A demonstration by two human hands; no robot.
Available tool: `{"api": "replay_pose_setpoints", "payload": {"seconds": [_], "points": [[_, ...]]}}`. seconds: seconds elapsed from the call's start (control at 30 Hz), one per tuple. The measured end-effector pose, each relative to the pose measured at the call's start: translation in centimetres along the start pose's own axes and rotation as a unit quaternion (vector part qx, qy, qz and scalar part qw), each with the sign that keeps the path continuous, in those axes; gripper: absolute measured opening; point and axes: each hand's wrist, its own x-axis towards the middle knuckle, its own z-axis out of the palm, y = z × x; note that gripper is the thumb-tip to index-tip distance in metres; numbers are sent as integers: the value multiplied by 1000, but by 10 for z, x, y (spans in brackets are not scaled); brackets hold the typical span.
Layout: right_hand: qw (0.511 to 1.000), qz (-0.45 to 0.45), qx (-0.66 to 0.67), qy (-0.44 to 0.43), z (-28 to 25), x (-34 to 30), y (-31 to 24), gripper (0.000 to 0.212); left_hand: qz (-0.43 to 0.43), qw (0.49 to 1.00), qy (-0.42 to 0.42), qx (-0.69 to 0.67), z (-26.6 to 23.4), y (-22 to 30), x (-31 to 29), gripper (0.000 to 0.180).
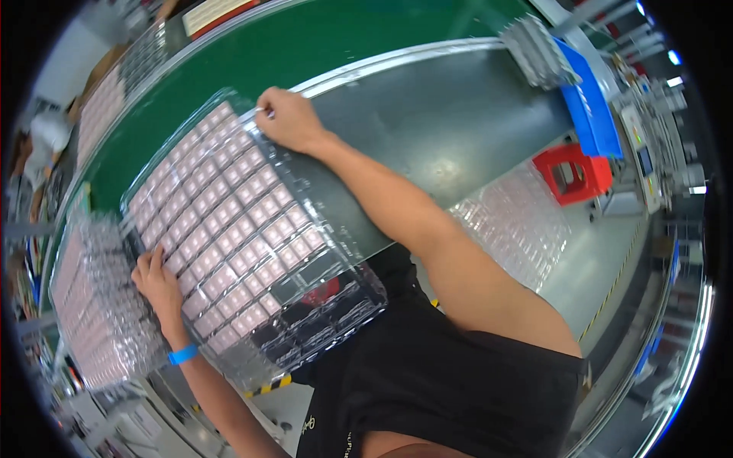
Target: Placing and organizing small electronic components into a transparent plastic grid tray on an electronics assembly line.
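Note:
A clear plastic tray (pixel 294 267) lies in front of me, most of its pockets filled with small pale pink square pieces (pixel 221 191). Several pockets at its near right end hold no pink pieces. My left hand (pixel 159 288) rests at the tray's left edge, fingers extended and apart over the outer pieces. At the far right edge of the tray, my right hand (pixel 289 120) is closed with curled fingers on the rim; its fingertips are partly hidden. Left of my left hand stands a tall stack of similar filled trays (pixel 99 298).
A green conveyor belt (pixel 359 49) runs behind the grey metal worktop (pixel 412 126). At the right are a stack of clear trays (pixel 538 53), a blue bin (pixel 588 103) and a red stool (pixel 573 172). Another clear tray pile (pixel 515 225) sits below the worktop's right edge.

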Motion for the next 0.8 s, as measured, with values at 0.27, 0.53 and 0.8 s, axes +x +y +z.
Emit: {"api": "replay_pose_setpoints", "payload": {"seconds": [0.27, 0.53, 0.8], "points": [[1000, -2, -16, 9, -5, -2, 2, 15, 7, 999, -10, 32, -4, -1, 13, 29], [998, 9, 60, 1, 3, 4, -10, 12, -43, 999, 6, 20, -16, 0, 11, 28], [988, 7, 148, -51, -14, -6, -83, 13, -107, 960, 140, -218, -81, 74, -2, 15]]}}
